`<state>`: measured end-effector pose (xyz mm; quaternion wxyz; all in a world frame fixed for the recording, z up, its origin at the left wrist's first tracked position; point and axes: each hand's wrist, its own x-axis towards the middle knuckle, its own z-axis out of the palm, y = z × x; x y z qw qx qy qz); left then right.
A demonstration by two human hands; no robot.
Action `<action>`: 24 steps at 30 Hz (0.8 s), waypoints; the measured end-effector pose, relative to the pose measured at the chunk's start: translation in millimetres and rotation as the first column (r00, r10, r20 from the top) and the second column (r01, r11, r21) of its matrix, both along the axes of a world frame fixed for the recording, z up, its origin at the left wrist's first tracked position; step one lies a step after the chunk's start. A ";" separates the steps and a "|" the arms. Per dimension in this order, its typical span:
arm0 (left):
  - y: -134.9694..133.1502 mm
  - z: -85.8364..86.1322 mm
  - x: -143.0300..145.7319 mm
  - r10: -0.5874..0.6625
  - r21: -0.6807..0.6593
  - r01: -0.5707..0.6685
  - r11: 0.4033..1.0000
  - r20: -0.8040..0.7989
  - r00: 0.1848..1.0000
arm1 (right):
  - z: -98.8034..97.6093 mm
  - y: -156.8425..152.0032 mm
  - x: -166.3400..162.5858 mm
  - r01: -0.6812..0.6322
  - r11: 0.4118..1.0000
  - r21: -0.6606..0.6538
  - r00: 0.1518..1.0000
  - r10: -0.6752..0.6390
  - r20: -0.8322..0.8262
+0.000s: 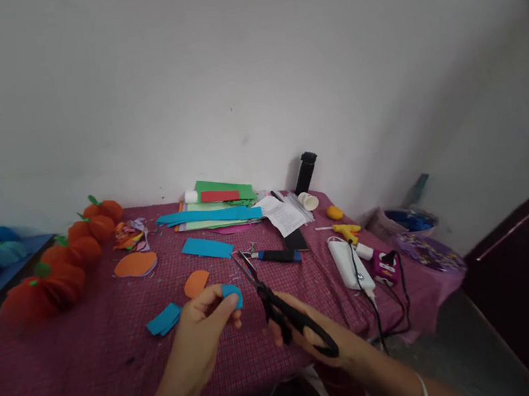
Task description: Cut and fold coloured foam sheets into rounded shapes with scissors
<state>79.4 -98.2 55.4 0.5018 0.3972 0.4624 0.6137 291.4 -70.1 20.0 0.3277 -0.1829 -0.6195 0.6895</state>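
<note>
Between the thumb and fingers of my left hand (211, 316) is a small blue paper piece (232, 292) with a rounded edge. My right hand (311, 328) grips black-handled scissors (283, 310), fingers in the loops. Their blades are slightly parted and point up and away, just right of the blue piece and apart from it. Beyond my left hand lies an orange half-oval paper piece (196, 283). Blue paper strips (164, 319) lie stacked to its left, and a wider blue rectangle (207, 248) rests farther back.
Orange paper pumpkins (75, 253) line the left side beside an orange oval (136, 264). Coloured sheets (225, 191), a blue-black cutter (279, 256) and a black bottle (305, 173) are at the back. A yellow glue gun (348, 231) and a corded white power bank (351, 264) lie right.
</note>
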 end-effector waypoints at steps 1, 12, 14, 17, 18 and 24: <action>-3.3 -0.5 3.2 0.004 -0.005 -0.004 1.000 -0.013 1.000 | 3.0 -4.4 -1.6 -0.003 1.000 -0.005 1.000 0.003 -0.007; -7.8 3.2 23.9 -0.038 -0.070 0.042 0.997 0.056 0.998 | -11.2 -11.0 4.9 0.003 0.999 -0.032 0.999 -0.001 0.043; -7.9 0.7 24.0 -0.042 -0.076 0.045 0.996 0.045 0.998 | -14.2 -11.7 5.0 0.011 0.999 -0.030 0.999 -0.010 0.035; -7.7 -3.2 22.7 -0.032 -0.073 0.031 0.997 -0.012 0.999 | -11.8 -14.8 4.3 0.006 0.999 -0.050 1.000 -0.005 0.024; -7.4 -4.4 22.1 -0.029 -0.068 0.026 0.997 -0.037 0.999 | -10.6 -15.7 4.3 0.002 0.998 -0.057 1.000 0.000 0.028; -5.7 -11.0 18.1 -0.037 -0.072 0.028 0.997 -0.131 0.991 | -14.8 -15.8 5.6 0.025 0.997 -0.067 0.999 -0.022 0.036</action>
